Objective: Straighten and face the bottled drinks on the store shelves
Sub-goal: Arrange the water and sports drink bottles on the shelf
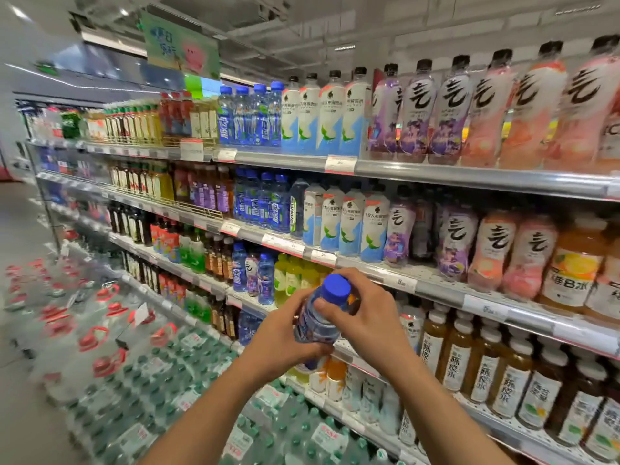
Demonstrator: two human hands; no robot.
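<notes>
A clear blue drink bottle with a blue cap (322, 313) is held in the air in front of the third shelf (436, 290), tilted with its cap up and to the right. My left hand (280, 340) wraps its lower body from the left. Higher up, my right hand (360, 313) grips its neck and shoulder just under the cap. Behind the bottle stand matching blue bottles (266, 280) and yellow-green bottles (292, 276) on that shelf. The bottle's label faces partly left and is hard to read.
Shelves of bottled drinks run from left back to right front, with price tags on the shelf rails (340, 164). Pink and purple bottles (486, 105) fill the top right. Shrink-wrapped packs of water bottles (151, 374) are stacked on the floor at lower left.
</notes>
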